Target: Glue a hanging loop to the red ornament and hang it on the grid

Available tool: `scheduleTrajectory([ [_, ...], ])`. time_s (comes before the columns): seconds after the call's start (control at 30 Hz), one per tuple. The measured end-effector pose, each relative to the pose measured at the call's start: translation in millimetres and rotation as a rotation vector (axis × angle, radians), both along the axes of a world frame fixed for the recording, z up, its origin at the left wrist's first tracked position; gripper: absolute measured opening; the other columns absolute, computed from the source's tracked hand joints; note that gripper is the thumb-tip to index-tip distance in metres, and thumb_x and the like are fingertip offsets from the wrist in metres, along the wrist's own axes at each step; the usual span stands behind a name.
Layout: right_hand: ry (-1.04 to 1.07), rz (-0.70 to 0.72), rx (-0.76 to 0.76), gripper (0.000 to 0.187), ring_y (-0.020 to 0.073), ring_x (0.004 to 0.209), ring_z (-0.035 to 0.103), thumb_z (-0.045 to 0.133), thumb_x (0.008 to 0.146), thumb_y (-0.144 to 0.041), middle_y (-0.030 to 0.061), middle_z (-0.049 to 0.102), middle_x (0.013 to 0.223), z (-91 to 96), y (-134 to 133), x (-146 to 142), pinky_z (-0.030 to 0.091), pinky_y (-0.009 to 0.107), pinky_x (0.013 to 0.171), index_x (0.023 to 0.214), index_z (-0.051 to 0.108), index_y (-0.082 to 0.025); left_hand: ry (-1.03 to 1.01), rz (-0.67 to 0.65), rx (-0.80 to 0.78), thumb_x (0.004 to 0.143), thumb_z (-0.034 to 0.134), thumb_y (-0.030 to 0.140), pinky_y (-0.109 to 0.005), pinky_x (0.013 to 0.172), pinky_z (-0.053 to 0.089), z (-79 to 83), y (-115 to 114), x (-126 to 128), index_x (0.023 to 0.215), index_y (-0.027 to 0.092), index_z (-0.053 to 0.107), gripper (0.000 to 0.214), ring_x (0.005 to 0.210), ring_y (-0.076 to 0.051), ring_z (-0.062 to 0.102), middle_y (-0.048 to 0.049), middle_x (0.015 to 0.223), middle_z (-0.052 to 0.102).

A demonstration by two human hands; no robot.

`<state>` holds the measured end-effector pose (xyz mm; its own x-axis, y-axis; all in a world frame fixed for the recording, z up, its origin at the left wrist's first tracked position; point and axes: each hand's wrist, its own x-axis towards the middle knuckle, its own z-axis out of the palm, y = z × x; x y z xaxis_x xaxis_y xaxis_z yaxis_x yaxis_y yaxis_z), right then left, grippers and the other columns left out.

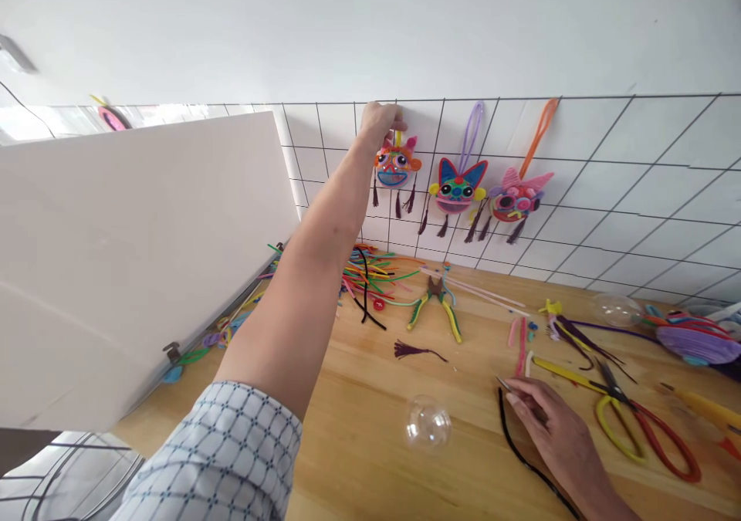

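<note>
My left hand (383, 122) reaches up to the wire grid, its fingers closed around the yellow loop (398, 138) of an orange face ornament (394, 167) with dark tassels. To its right hang a face ornament with blue ears (456, 191) on a purple loop and a pink face ornament (516, 197) on an orange loop. Low over the table, my right hand (553, 421) has its fingers pinched together. A small pale tip shows at them; I cannot make out what it is. A black cord-like strip (521, 448) runs along beside that hand.
Yellow-handled pliers (435, 305), a dark tassel (415, 350) and a clear plastic dome (427, 422) lie mid-table. Scissors (617, 397) rest at right. Coloured pipe cleaners (379, 270) are heaped near the wire grid (602, 189). A white panel (150, 266) stands at left.
</note>
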<state>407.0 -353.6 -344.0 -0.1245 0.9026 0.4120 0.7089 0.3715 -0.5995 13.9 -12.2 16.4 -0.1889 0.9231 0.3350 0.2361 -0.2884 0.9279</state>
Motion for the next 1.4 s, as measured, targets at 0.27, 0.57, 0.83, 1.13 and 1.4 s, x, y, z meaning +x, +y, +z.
scheduleTrajectory([
  [0.27,0.01,0.009,0.035,0.045,0.0201,0.079,0.08,0.058,0.104,-0.065,0.0063,0.083,0.101,0.8,0.6,0.6,0.068,0.029,0.071,0.103,0.08,-0.026,-0.016,-0.003,-0.104,0.114,0.052,0.038,-0.032,0.078,0.036,10.7,-17.3,5.3,0.107,0.012,0.063,0.029,0.077,-0.014,0.036,-0.0048,0.086,0.072],
  [0.57,0.03,0.011,0.083,0.044,0.0208,0.077,0.079,0.057,0.103,-0.064,0.0074,0.082,0.1,1.0,2.9,0.2,0.067,0.032,0.072,0.1,0.078,-0.025,-0.102,-0.028,0.034,0.103,0.064,0.019,-0.03,0.058,0.029,2.5,-63.5,-10.4,0.084,0.017,0.059,0.02,0.054,-0.008,0.04,-0.0051,0.085,0.07],
  [0.83,-0.002,-0.004,0.103,0.044,0.0243,0.083,0.079,0.055,0.103,-0.063,0.0093,0.082,0.103,-0.9,4.7,5.4,0.066,0.037,0.076,0.102,0.077,-0.025,-0.144,-0.206,0.048,0.106,0.055,0.02,-0.025,0.048,0.017,-100.1,-166.5,7.8,0.075,0.02,0.05,0.032,0.043,-0.005,0.032,0.0052,0.062,0.048],
  [1.13,0.025,-0.001,0.164,0.026,0.0224,0.075,0.074,0.061,0.101,-0.046,0.0084,0.08,0.1,3.1,1.1,-4.0,0.064,0.038,0.075,0.101,0.076,-0.025,-0.104,-0.417,-0.241,0.084,0.07,0.069,-0.022,0.045,0.024,-283.2,-291.4,23.5,0.08,0.019,0.058,0.052,0.045,-0.007,0.038,0.0043,0.06,0.054],
  [1.4,0.028,-0.047,0.148,0.016,0.0235,0.084,0.074,0.062,0.099,-0.035,0.0074,0.077,0.095,9.6,-5.7,-9.3,0.063,0.038,0.079,0.102,0.075,-0.025,-0.068,-0.28,-0.217,0.081,0.073,0.076,-0.025,0.049,0.028,-332.7,-314.9,13.1,0.076,0.021,0.056,0.058,0.049,-0.009,0.04,0.0031,0.061,0.053],
])
